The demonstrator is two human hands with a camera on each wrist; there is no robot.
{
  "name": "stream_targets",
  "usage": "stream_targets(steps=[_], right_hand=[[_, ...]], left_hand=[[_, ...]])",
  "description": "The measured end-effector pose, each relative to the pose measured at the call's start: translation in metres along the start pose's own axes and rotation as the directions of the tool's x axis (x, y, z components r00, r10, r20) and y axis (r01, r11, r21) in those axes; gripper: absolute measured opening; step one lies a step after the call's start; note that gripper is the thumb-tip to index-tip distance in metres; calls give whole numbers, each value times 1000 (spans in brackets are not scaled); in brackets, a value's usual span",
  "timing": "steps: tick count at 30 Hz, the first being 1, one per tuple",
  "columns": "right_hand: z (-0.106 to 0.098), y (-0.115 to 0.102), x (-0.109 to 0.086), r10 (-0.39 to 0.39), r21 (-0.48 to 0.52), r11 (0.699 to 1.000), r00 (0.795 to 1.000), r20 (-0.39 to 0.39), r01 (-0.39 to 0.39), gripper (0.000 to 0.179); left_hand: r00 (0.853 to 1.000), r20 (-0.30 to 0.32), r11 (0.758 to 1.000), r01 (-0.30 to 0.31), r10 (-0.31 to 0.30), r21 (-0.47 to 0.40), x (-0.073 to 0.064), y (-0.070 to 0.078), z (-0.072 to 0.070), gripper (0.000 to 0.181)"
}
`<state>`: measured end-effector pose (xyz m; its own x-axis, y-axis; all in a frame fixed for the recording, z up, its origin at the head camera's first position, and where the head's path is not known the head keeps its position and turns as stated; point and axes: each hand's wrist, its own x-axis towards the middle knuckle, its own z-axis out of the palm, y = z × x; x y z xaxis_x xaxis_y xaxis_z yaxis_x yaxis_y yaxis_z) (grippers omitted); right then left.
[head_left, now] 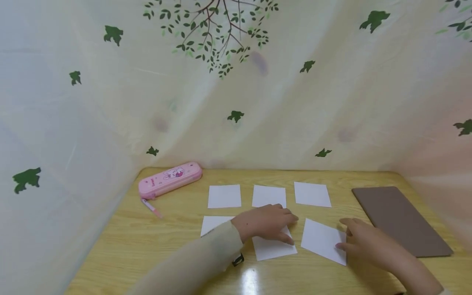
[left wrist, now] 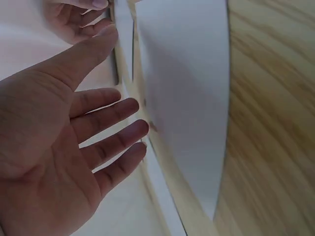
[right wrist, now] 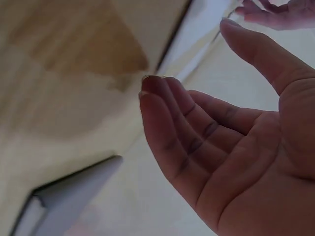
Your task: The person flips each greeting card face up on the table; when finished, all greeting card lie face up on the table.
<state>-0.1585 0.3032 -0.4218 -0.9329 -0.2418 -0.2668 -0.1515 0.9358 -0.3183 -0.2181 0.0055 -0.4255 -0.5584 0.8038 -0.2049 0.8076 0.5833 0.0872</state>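
Observation:
My left hand is over the middle white card of the front row, its fingers spread and loosely extended. In the left wrist view that card lies beside the fingertips, and nothing is held in the hand. At the right end of the front row lies a slanted white card. My right hand hovers at its right edge, the thumb tip overlapping the card in the head view. Seen from the right wrist, the fingers are gently bent together, the thumb apart, with nothing between them.
Behind lies a row of three white cards, left, middle and right. Partly under my left sleeve is another card. A brown flat board lies at right; a pink pencil case and a pen lie at left.

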Motion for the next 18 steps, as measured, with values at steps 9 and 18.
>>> stream_targets(steps=[9,18], right_hand=[[13,13,-5,8,141,990,999,-38,-2,58],[14,17,-1,31,148,989,999,-11,-29,81]], left_hand=[[994,6,987,110,-111,114,36,18,-2,80],[981,46,982,189,-190,21,52,23,-4,88]])
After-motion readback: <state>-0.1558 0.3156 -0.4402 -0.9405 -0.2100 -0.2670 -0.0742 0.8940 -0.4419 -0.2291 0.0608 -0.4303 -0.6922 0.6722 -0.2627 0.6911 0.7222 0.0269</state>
